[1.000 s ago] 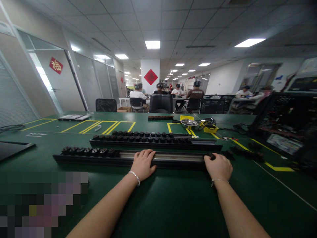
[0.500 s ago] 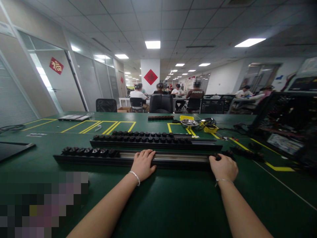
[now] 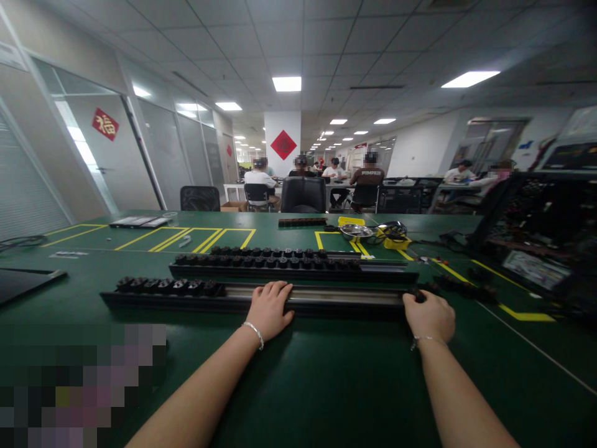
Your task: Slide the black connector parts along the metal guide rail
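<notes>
A long black track rail lies across the table before me, with several black socket modules seated in its left part and a bare metallic channel from there rightward. Midway along, my left hand grips this rail, fingers over the top and thumb on the near side. At its right end, the fingers of my right hand are closed around a small black socket module, mostly hidden by the hand. Whether that piece sits inside the channel, I cannot tell.
Behind lies another black rail with rows of modules. Loose black modules lie at the right, near an open computer case. A metal bowl, a yellow tray and cables are farther back. A black panel is left.
My right hand has moved slightly rightward with the small black module, toward the rail's right end. The left hand and both rails stay put.
</notes>
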Motion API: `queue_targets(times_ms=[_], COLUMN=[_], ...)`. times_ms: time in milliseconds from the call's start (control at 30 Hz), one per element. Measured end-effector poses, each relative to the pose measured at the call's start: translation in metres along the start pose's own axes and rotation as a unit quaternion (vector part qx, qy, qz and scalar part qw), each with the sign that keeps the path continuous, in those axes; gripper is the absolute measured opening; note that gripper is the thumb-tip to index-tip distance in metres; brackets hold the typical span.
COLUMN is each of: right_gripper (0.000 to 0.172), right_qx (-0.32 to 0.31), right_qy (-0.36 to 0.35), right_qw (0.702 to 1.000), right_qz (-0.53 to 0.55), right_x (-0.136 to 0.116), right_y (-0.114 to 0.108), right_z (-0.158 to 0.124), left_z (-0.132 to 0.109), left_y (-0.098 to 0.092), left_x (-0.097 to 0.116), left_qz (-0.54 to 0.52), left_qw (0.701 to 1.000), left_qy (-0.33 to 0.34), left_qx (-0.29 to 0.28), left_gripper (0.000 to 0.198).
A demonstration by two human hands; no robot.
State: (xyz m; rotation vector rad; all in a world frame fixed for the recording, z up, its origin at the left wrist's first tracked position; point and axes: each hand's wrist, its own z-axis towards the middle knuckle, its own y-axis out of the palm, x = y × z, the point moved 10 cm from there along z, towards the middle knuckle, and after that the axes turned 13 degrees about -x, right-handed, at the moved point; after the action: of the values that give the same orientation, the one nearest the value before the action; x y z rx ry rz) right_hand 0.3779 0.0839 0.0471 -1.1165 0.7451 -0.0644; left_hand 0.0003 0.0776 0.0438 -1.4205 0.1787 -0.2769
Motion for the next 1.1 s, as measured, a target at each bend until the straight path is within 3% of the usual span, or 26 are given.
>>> queue_targets(times_ms=[433, 1100], right_gripper=[0.049, 0.047], right_qx=[-0.016, -0.001], right_qy=[0.044, 0.063], right_qw=[0.998, 0.996], right_qz=[0.041, 0.065], right_x=[0.026, 0.044], right_y=[0.006, 0.000], right_z=[0.016, 0.029], left_z=[0.000, 0.000], left_y=[0.000, -0.001], left_x=[-0.001, 0.000], left_qz=[-0.001, -0.002], left_qw=[1.000, 1.000], left_qy=[-0.004, -0.005], left_qx=[-0.009, 0.000], left_gripper=[0.058, 0.058])
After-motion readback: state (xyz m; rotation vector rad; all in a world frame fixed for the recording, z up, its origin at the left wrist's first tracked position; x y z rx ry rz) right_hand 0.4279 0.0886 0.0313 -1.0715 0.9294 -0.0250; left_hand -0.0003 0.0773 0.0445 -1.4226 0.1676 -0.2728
